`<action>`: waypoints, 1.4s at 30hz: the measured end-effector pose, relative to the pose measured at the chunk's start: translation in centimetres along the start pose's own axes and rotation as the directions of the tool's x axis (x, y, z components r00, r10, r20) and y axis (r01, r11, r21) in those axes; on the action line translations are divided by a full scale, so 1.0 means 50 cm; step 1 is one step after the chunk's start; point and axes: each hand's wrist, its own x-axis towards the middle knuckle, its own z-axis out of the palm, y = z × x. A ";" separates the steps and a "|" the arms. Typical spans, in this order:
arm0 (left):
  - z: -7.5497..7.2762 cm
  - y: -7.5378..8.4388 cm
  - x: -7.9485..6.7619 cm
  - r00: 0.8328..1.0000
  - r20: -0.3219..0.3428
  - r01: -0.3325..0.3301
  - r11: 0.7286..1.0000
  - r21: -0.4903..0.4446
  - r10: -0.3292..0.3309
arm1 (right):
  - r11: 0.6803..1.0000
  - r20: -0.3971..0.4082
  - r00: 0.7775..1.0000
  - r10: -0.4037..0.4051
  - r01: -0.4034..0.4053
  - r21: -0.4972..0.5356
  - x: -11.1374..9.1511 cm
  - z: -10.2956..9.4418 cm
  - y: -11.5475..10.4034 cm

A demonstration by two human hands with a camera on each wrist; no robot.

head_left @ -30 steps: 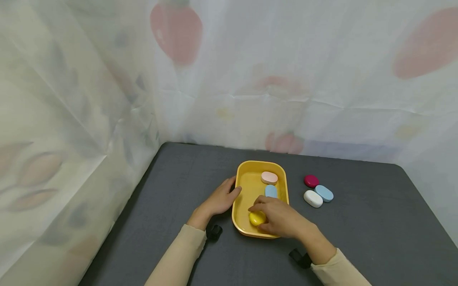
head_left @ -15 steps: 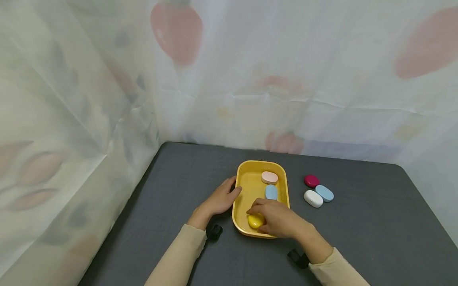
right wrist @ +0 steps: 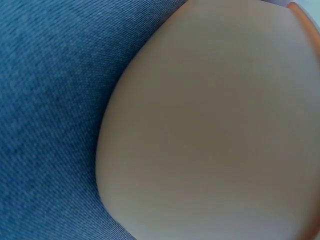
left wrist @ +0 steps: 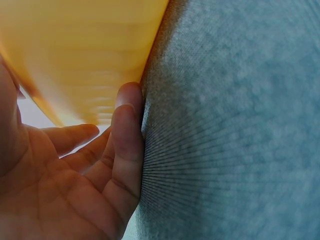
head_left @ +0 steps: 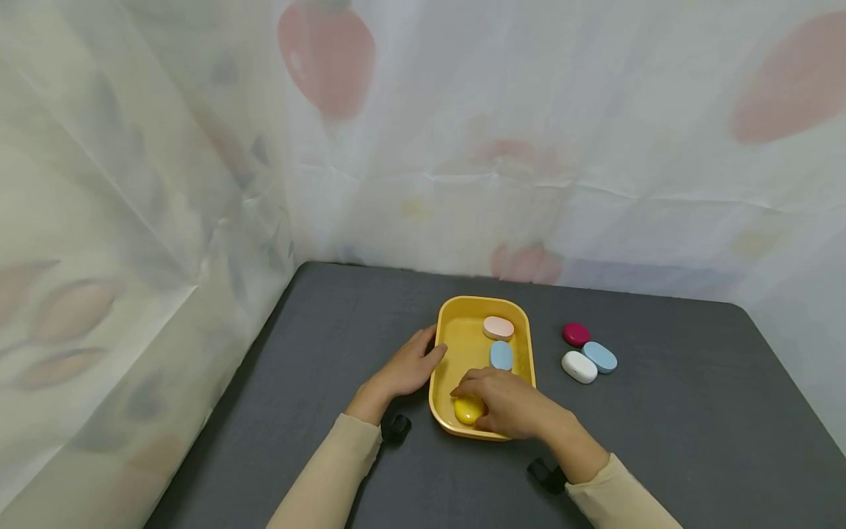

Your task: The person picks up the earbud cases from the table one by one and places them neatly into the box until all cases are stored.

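- Yellow piece (head_left: 468,410) has moved slightly toward the left wall of the yellow tray (head_left: 463,345), and a little nearer the person, compared with the head view one second ago.
- Right hand (head_left: 507,400) has travelled with it. Fingers and thumb pinch the piece; no release is seen.
- Location of the yellow piece: inside the tray, at its near end. Whether it rests on the tray floor or is held just above cannot be told.
- Left hand (head_left: 406,367) is unchanged: thumb hooked over the left rim, fingers along the outside wall, gripping the tray's side. The left wrist view confirms fingers against that wall.
- Tray shows no evident shift on the worktop (head_left: 357,316).
- Pink piece (head_left: 499,328) lies at the far end of the tray, with a light-blue piece (head_left: 501,355) nearer the right hand; neither has visibly moved.
- Outside the tray, to its right, sit a red piece (head_left: 576,334), a second light-blue piece (head_left: 599,357) and a white piece (head_left: 579,366), close together, positions unchanged.
- Right wrist view is largely filled by a pale surface, apparently the tray's outer wall; no fingers show there.
- Assessment: the change is a small adjustment of position within the tray; handling of the yellow piece appears unfinished while the pinch holds.
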 end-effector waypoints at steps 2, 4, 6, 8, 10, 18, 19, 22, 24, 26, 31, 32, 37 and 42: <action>0.000 0.000 0.000 1.000 0.000 -0.001 1.000 -0.001 0.001 | 1.000 0.007 1.000 0.008 -0.008 -0.002 0.001 0.000 -0.001; 0.000 0.000 0.000 1.000 -0.001 -0.004 1.000 -0.001 0.004 | 1.000 0.013 1.000 0.015 -0.015 -0.001 0.001 -0.001 -0.001; 0.000 -0.001 0.001 1.000 -0.001 -0.007 1.000 0.001 0.007 | 1.000 0.019 1.000 0.022 -0.022 0.002 0.002 -0.001 -0.001; 0.000 -0.002 0.000 1.000 -0.002 -0.009 1.000 0.000 0.009 | 1.000 0.017 1.000 0.024 -0.024 0.007 0.002 -0.001 -0.001; 0.000 -0.002 0.000 1.000 -0.001 -0.009 1.000 -0.001 0.009 | 1.000 0.017 0.999 0.027 -0.027 0.009 0.001 0.000 -0.001; -0.002 0.001 -0.003 1.000 0.005 -0.011 1.000 -0.002 0.011 | 1.000 -0.005 1.000 0.005 -0.005 0.002 -0.001 -0.003 0.002; -0.002 0.001 -0.003 1.000 0.005 -0.011 1.000 -0.001 0.011 | 1.000 -0.009 1.000 0.002 -0.002 0.006 -0.002 -0.004 0.003; -0.002 0.002 -0.003 1.000 0.002 -0.009 1.000 0.003 0.009 | 1.000 -0.022 1.000 -0.004 0.005 0.020 -0.006 -0.008 0.005; -0.001 0.002 -0.002 1.000 0.000 -0.009 1.000 0.003 0.009 | 1.000 -0.033 0.999 -0.003 0.004 0.026 -0.010 -0.012 0.006; -0.001 0.001 -0.002 1.000 -0.001 -0.008 1.000 0.002 0.008 | 1.000 -0.044 0.999 0.002 -0.001 0.026 -0.014 -0.016 0.008; -0.001 0.001 -0.002 1.000 -0.003 -0.012 1.000 -0.006 0.012 | 1.000 -0.082 0.997 0.010 -0.008 0.014 -0.026 -0.026 0.011; -0.001 0.002 -0.002 1.000 -0.003 -0.013 1.000 -0.007 0.013 | 1.000 -0.091 0.996 0.009 -0.008 0.012 -0.028 -0.028 0.011; -0.002 0.002 -0.001 1.000 -0.001 -0.007 1.000 -0.004 0.007 | 1.000 -0.116 0.993 0.019 -0.019 0.003 -0.035 -0.037 0.013; -0.001 0.003 -0.001 1.000 -0.002 0.002 1.000 0.000 -0.002 | 1.000 -0.153 0.988 0.018 -0.019 -0.006 -0.043 -0.048 0.017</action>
